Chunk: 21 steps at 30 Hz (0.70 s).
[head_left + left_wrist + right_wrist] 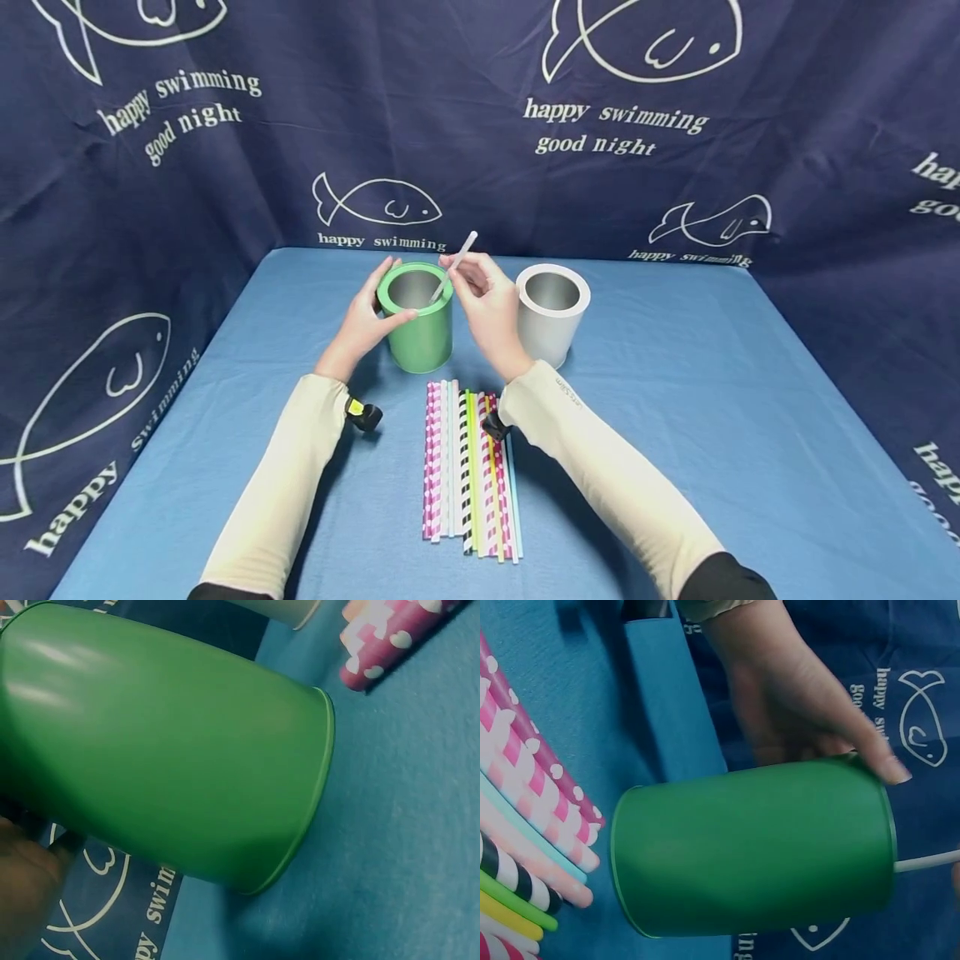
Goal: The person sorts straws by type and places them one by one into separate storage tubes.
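Note:
My left hand (362, 323) grips a green can (422, 343) near its top, thumb across the front of the rim and fingers round the left side. The can stands upright on the table, its grey inside visible. In my right hand (491, 310), thumb and fingers pinch a whitish straw (466, 247). The straw slants, with its lower end inside the can's mouth and its upper end above my fingers. The right wrist view shows the straw (930, 861) leaving the can's mouth and the left hand (795, 697) on the can's side.
A white can (542, 333) stands upright just right of my right hand. A row of several patterned and plain straws (457, 467) lies on the blue tablecloth (675, 400) between my forearms. A dark blue fish-print curtain (480, 125) hangs behind the table.

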### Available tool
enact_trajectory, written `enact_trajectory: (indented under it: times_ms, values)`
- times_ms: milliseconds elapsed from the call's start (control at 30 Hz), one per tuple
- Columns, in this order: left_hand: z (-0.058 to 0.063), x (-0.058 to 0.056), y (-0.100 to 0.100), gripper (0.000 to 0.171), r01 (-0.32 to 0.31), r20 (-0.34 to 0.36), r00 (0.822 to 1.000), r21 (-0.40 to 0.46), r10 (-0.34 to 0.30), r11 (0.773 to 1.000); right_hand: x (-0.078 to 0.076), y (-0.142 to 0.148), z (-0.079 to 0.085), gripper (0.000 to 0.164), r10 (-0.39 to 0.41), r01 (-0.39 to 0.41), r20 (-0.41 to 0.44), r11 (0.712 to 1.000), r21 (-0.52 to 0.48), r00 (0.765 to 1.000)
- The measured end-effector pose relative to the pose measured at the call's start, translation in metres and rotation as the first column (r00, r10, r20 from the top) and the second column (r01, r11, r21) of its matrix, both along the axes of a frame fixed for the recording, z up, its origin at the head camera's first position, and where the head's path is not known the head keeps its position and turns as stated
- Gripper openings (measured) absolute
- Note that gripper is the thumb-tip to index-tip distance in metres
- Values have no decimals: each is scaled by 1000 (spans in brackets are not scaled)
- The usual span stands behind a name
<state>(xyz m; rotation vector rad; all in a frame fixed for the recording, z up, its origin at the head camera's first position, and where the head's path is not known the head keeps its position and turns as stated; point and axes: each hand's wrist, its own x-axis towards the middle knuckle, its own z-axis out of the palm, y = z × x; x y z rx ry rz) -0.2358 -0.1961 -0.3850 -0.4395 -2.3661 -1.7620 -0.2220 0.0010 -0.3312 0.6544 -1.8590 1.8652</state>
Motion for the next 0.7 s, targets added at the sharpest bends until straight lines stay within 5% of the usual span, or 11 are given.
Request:
enact_trajectory:
  times_ms: [500,700]
  values:
    - [5,-4,4,84,-37,12,999,-35,37,999,-5,-7,-15,22,-86,70,95,986,153,992]
    - [22,9,11,79,-36,48,998,-57,38,998,-4,-8,-17,20,-100,82,103,983,166,990]
